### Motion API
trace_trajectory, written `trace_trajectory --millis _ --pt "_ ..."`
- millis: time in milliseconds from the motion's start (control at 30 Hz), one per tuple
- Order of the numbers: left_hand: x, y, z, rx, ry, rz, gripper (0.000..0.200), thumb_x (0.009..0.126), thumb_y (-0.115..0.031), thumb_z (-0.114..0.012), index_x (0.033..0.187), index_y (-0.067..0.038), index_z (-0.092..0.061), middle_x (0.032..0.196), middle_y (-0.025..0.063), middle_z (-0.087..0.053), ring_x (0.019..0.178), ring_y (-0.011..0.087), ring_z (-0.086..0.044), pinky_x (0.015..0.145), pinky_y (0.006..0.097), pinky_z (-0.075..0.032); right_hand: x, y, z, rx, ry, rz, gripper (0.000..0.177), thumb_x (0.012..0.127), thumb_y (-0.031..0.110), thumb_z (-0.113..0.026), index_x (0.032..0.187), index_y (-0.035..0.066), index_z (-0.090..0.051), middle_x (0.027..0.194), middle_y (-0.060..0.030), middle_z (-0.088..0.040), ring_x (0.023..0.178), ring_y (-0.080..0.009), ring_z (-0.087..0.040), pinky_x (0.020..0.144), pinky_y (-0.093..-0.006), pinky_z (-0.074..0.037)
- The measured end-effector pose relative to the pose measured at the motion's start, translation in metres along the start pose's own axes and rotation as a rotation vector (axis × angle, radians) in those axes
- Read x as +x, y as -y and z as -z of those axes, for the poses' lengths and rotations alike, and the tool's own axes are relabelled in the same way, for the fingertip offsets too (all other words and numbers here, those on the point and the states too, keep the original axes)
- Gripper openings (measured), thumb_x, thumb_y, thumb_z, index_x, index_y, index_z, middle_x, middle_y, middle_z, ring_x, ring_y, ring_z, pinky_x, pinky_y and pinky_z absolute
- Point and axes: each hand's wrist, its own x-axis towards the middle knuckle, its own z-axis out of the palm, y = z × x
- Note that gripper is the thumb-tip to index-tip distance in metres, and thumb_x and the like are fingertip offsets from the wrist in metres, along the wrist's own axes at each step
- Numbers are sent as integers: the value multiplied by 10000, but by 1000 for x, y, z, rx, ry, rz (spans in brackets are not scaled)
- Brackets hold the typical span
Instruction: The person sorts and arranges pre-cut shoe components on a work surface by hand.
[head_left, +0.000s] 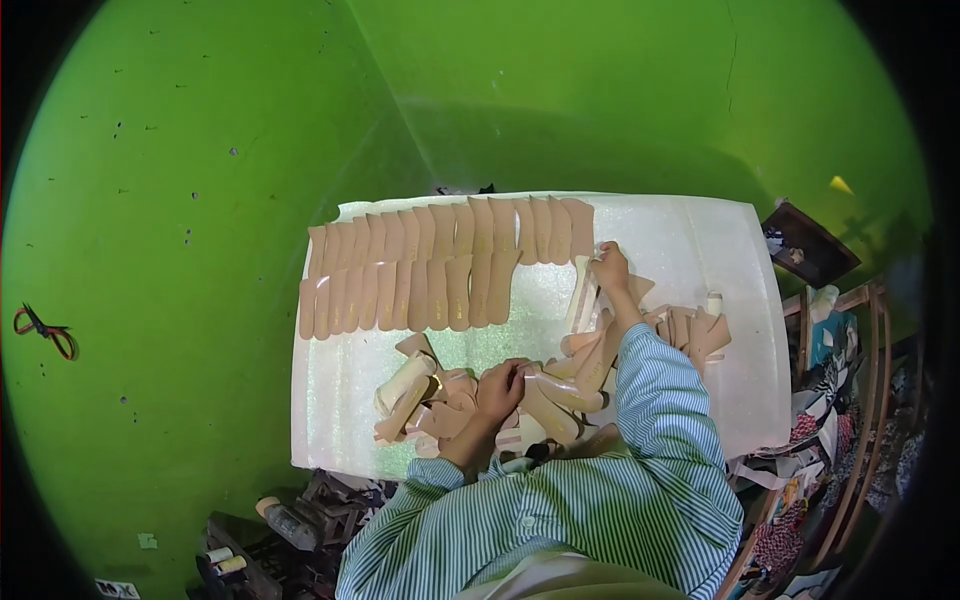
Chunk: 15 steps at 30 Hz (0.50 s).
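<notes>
Tan shoe insoles with small gold print lie overlapped in an upper row [405, 238] and a lower row [410, 297] on a white sheet-covered table [690, 240]. My right hand [612, 270] is closed at the right end of the upper row, its fingertips pinching the top of a pale-sided insole [581, 297]. Closer to me, my left hand [500, 390] rests among a loose heap of insoles [550, 415], fingers curled together. What lies in those fingers is hidden. More loose insoles [690, 330] sit to the right of my right forearm.
Behind the table and on its left stand green walls [250, 150], where scissors [45, 332] hang. A wooden rack [860, 400] full of fabric scraps is at the right. Dark equipment with thread spools [228, 563] stands at the lower left. A dark tray-like frame [812, 245] is beyond the right corner.
</notes>
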Motion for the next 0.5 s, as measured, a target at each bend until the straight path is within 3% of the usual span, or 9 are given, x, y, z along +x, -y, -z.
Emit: trace_trajectory --millis 33,167,233,333,400,467,500 --pt "0 -2 1 -11 6 13 183 753 -120 -514 909 -44 -571 677 137 -577 598 279 -564 556 342 -441 -2 1 4 99 101 -26 363 652 119 -610 981 34 -482 856 -155 -560 737 -273 -570 670 -329 -463" --pt "0 -10 6 -5 12 13 183 756 -116 -511 912 -38 -567 690 144 -581 622 282 -571 577 347 -446 -21 26 13 128 162 94 341 702 118 -566 1015 41 -456 922 -130 -529 713 -216 -568 597 -301 -475" --pt "0 -9 5 2 14 -9 184 757 -115 -509 914 -38 -565 695 146 -582 629 284 -571 581 348 -447 -44 66 27 669 443 -141 306 759 119 -505 1048 45 -439 969 -110 -503 702 -173 -571 523 -270 -474" --pt "-1 -4 5 28 13 -36 200 759 -117 -518 930 -16 -547 707 145 -584 630 266 -578 577 323 -448 -57 66 16 568 509 -108 280 797 124 -461 1063 44 -430 1004 -92 -470 728 -145 -570 476 -237 -461" --pt "-2 -4 6 19 40 -12 208 760 -119 -518 941 -21 -544 711 146 -583 639 268 -580 582 324 -448 -58 42 -7 436 536 -89 297 784 119 -470 1072 55 -434 989 -120 -498 754 -184 -578 548 -282 -480" --pt "-3 3 4 16 29 -40 210 760 -119 -517 945 -22 -543 711 148 -581 641 271 -579 583 327 -447 -64 17 -34 25 450 220 320 760 148 -500 1065 61 -458 989 -143 -523 773 -249 -582 654 -330 -475" --pt "-3 7 2 11 22 -66 213 759 -119 -516 948 -24 -542 711 150 -580 643 274 -579 585 329 -447 -73 13 -38 24 449 224 320 760 148 -500 1065 61 -458 989 -143 -523 773 -249 -582 654 -330 -475"
